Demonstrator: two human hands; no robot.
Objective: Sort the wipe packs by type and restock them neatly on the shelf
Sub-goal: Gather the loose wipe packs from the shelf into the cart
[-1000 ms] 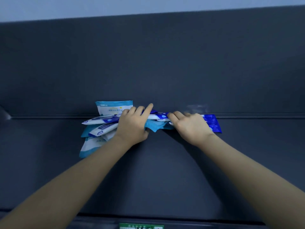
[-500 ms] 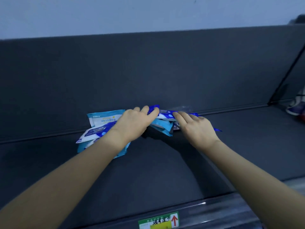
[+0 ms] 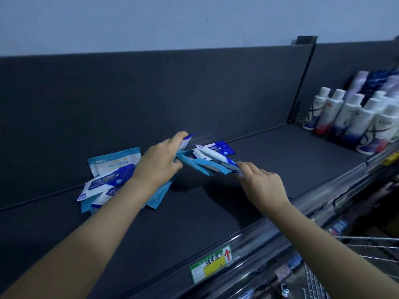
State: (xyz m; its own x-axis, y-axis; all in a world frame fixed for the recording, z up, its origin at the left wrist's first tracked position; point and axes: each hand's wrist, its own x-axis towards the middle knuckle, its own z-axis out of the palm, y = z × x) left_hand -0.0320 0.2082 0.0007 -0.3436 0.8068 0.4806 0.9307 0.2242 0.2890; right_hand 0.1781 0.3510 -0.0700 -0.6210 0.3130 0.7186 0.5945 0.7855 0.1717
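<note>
Teal and white-and-blue packs lie in a loose pile point(image 3: 108, 180) at the left of the dark shelf point(image 3: 280, 160). They overlap at odd angles, and one teal pack is propped against the back panel point(image 3: 151, 93). The types are mixed together, so I judge the sorting barely begun.

Just right of the pile, the left hand point(image 3: 157, 162) has its fingers curled tight round one end of a fanned bundle point(image 3: 207, 165) of teal and white packs. The bundle is lifted off the shelf and slants down to the right. Because it is gripped at one end only, the slick film packs could slide out of the fan and drop onto the shelf or over its front.

Behind the bundle a dark blue pack point(image 3: 222, 148) lies flat near the back edge, where a sweep of the bundle may knock it askew.

The right hand point(image 3: 262, 186) meets the bundle's lower end with bent fingers; whether it has a pinch on a pack I cannot tell. A tug there against a firm left grip could spill several packs at once.

Far right, the bottles point(image 3: 345, 117) stand well apart and look safe.
</note>
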